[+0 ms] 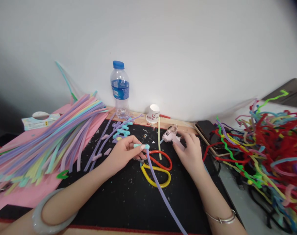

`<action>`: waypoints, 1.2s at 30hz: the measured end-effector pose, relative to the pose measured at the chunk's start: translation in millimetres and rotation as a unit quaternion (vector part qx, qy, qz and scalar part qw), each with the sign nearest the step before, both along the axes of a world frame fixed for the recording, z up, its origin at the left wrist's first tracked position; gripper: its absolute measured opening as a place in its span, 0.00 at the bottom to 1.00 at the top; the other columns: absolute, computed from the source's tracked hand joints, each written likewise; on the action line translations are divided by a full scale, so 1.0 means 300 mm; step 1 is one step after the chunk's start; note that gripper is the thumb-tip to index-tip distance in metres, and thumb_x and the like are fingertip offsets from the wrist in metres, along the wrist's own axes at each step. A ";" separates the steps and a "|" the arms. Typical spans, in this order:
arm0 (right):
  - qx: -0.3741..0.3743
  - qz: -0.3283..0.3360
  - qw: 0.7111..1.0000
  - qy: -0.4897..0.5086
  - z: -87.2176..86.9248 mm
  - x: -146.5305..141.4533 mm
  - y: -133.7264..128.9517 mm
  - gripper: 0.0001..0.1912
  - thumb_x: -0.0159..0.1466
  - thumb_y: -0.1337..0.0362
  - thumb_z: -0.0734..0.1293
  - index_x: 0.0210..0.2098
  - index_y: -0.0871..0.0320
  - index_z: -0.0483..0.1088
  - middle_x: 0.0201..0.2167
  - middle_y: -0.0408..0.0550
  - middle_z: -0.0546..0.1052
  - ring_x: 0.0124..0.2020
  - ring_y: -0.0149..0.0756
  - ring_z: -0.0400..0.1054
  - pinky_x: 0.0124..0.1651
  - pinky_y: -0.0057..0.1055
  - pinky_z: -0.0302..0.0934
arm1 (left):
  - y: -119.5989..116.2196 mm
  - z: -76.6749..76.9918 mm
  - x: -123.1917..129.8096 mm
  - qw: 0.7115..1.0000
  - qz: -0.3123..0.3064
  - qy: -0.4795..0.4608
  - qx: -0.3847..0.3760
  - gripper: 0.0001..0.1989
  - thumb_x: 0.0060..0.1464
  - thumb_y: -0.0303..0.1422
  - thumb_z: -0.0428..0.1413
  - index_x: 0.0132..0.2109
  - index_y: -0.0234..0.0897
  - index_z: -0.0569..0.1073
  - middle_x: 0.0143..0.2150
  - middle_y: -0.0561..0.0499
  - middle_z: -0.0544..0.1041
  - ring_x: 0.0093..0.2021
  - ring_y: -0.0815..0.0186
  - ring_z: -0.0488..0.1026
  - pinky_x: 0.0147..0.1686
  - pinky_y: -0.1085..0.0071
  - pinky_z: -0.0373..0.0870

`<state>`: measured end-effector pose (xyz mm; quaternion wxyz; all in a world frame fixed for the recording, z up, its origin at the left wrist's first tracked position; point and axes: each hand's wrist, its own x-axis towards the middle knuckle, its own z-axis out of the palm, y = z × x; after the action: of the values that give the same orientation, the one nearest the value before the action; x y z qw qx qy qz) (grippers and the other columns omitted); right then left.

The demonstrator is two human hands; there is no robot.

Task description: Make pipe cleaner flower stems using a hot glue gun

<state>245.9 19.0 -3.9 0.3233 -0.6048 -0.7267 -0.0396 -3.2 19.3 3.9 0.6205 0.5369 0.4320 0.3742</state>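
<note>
The left hand (122, 153) pinches the upper end of a long lilac pipe cleaner (163, 192) between thumb and fingers, with a short pale turquoise fuzzy piece (141, 146) caught at the fingertips. The right hand (191, 151) lies over the handle of a small pale pink hot glue gun (171, 135); its fingers curl round the body, though whether a finger sits on the trigger cannot be told.

Taking the clear plastic water bottle with the blue cap (120, 89) as landmark: the pinched joint sits in front of the bottle and a little to its right, on the black work mat (119, 199). The glue gun lies further right of the bottle, near the small white paper cup (153, 113).

To do this joining well, I judge the left fingers should hold just behind the joint, clear of where glue would land, and keep the turquoise piece pressed against the lilac stem so it cannot twist. The nozzle should reach the joint rather than the joint travelling far, and one small bead would likely do.

The left forearm runs in from the lower left, wrist bent slightly inward, a pale grey bangle (49, 215) round it. The right forearm comes from the lower right, wrist straight, palm down, with a thin silver bracelet (222, 218). Red and yellow loops of pipe cleaner (158, 169) lie between the hands, in front of the bottle
</note>
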 end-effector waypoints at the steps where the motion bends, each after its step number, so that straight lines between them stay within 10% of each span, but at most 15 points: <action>1: 0.011 0.030 0.999 0.021 0.015 -0.014 -0.012 0.16 0.58 0.67 0.65 0.46 0.59 0.68 0.39 0.54 0.72 0.41 0.45 0.66 0.45 0.42 0.60 | 0.000 0.000 0.001 1.000 -0.001 0.001 0.002 0.10 0.52 0.37 0.58 0.32 0.34 0.68 0.26 0.50 0.79 0.28 0.66 0.77 0.29 0.73 0.72; 11: -0.086 0.310 0.945 0.054 0.031 -0.165 -0.116 0.13 0.61 0.66 0.66 0.46 0.55 0.65 0.38 0.49 0.74 0.39 0.38 0.67 0.41 0.34 0.64 | -0.014 -0.008 0.009 0.999 -0.014 0.029 0.034 0.10 0.52 0.38 0.57 0.32 0.36 0.68 0.25 0.53 0.77 0.27 0.66 0.76 0.30 0.70 0.72; 36: -0.115 0.300 0.940 0.116 0.042 -0.159 -0.117 0.09 0.64 0.70 0.56 0.28 0.57 0.60 0.23 0.42 0.62 0.26 0.32 0.57 0.30 0.28 0.52 | -0.047 0.003 0.007 0.947 -0.150 0.196 0.204 0.05 0.55 0.31 0.53 0.32 0.36 0.71 0.29 0.53 0.76 0.28 0.70 0.71 0.27 0.77 0.64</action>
<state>198.2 -16.0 8.7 0.3300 -0.3923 -0.8316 0.2136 -1.3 5.2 4.7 0.4493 0.7737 0.3740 0.2442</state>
